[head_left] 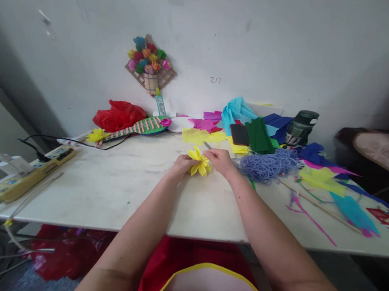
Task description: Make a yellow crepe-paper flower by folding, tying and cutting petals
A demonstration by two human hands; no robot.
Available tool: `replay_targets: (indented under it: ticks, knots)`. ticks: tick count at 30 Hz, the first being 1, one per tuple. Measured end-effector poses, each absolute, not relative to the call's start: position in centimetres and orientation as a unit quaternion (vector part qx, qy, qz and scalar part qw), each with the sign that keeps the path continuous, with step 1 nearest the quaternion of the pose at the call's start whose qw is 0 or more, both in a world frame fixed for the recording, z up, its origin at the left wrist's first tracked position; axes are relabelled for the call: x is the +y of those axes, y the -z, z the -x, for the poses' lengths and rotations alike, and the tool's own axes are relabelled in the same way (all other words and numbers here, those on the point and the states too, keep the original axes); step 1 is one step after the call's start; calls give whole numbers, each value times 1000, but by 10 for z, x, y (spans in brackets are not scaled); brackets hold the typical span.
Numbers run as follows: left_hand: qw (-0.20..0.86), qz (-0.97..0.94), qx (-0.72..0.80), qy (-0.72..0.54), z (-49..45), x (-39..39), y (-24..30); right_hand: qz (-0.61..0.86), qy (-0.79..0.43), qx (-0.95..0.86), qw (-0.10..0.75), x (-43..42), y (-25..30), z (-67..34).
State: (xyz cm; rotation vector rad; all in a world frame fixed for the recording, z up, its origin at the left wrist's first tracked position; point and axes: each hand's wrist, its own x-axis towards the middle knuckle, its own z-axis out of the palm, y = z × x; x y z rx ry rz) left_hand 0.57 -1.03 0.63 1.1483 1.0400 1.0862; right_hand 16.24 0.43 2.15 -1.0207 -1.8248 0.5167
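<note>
A yellow paper flower [200, 163] with several pointed petals is above the middle of the white table. My left hand [182, 165] is closed on its left side, thumb across the petals. At the flower's upper right, the fingers of my right hand [220, 159] are pinched together. Out of them, toward the upper left, sticks a small grey pointed tool [207, 144], perhaps a scissor tip; its kind is not clear. Whether the right fingertips also touch a petal cannot be made out.
A tangle of blue-purple string [269, 165] lies right of my right hand. Behind are a dark phone [239, 134], coloured paper sheets [260, 136] and a dark green jar [301, 128]. A decorated green guitar-like craft [144, 126] and a power strip [31, 174] lie to the left.
</note>
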Motion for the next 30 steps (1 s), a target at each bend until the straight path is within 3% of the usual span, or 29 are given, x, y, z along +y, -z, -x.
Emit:
replay_targets:
  ticks: [9, 17, 30]
  knots:
    - [509, -538, 476, -474, -5, -11, -10, 442, -198, -675, 557, 6, -23, -165]
    - [475, -584, 487, -443, -4, -10, -9, 402, -104, -705, 574, 14, -22, -167]
    - [417, -636, 488, -429, -4, -10, -8, 395, -124, -724, 552, 17, -18, -167]
